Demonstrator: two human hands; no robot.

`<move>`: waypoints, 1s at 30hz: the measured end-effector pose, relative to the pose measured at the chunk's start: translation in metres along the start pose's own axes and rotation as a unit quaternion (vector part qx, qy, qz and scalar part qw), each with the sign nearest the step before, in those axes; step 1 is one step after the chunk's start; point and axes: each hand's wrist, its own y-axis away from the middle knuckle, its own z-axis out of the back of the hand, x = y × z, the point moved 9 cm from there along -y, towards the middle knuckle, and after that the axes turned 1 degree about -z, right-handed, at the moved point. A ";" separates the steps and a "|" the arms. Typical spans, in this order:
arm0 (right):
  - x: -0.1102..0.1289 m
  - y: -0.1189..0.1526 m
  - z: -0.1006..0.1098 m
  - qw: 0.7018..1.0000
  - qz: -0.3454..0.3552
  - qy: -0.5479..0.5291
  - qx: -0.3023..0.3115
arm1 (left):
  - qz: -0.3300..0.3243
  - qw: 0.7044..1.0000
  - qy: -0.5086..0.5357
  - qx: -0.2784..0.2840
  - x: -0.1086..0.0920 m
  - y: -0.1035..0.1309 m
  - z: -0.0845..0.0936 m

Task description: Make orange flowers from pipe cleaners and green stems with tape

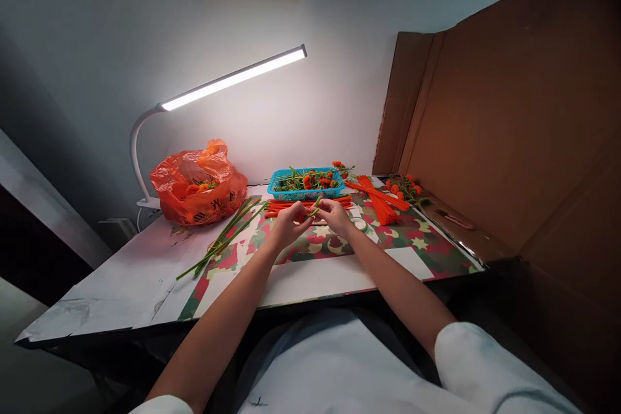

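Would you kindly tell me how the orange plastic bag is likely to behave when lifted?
The orange plastic bag would probably sag and shift shape, as its thin walls are crumpled. It may be light for its bulk if the orange flowers showing inside are typical of its contents. Tipping might spill some, since its top gapes.

We wear white top (334,369), dark mark (258,402) low on front. Left sleeve (165,405), right sleeve (480,356) white, short; dark curved line (528,393) across latter. Our left hand (290,225), right hand (336,217) bare.

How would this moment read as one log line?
left hand: holding green piece | right hand: holding same piece | blue basket: beyond hands, orange flowers inside | lamp: lit
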 end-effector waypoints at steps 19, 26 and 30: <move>0.000 -0.001 0.015 0.996 0.025 -0.017 -0.079 | 0.146 0.968 0.185 -0.089 0.030 0.003 0.006; 0.010 0.005 0.012 0.992 0.083 0.048 -0.078 | 0.166 0.973 0.140 -0.077 0.045 0.005 0.005; 0.016 0.007 0.010 0.989 0.111 0.059 -0.071 | 0.202 0.961 0.185 -0.049 0.052 0.006 -0.004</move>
